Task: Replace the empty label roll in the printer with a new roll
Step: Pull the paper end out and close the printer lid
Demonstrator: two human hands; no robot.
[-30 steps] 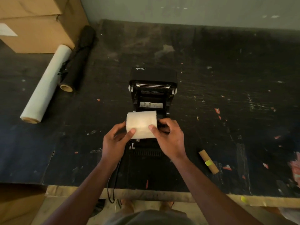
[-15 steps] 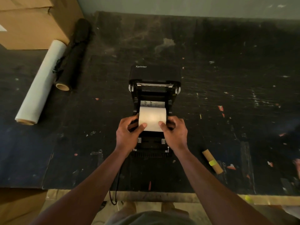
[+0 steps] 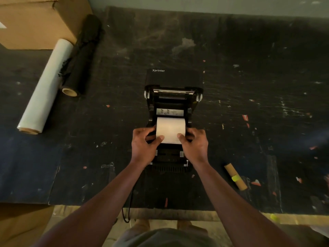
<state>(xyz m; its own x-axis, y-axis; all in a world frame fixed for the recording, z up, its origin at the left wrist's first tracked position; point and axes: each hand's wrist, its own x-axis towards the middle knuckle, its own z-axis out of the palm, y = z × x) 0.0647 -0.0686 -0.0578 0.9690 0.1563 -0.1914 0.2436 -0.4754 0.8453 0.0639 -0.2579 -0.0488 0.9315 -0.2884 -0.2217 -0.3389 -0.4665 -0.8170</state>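
Observation:
A black Xprinter label printer (image 3: 173, 78) stands mid-table with its lid swung open toward the back. A new white label roll (image 3: 170, 128) sits in the open bay between the side guides. My left hand (image 3: 144, 146) grips the roll's left end, thumb on its front. My right hand (image 3: 195, 145) grips the right end the same way. The empty brown cardboard core (image 3: 235, 176), with a yellow sticker, lies on the table to the right of the printer.
A white film roll (image 3: 46, 85) and a black film roll (image 3: 81, 57) lie at the left, in front of a cardboard box (image 3: 35, 22). The printer's cable (image 3: 127, 209) hangs over the table's front edge. Small paper scraps dot the dark table (image 3: 249, 86).
Both hands carried the white roll forward from above the printer's front down into the open bay. In the last half second it settled slightly lower between the guides.

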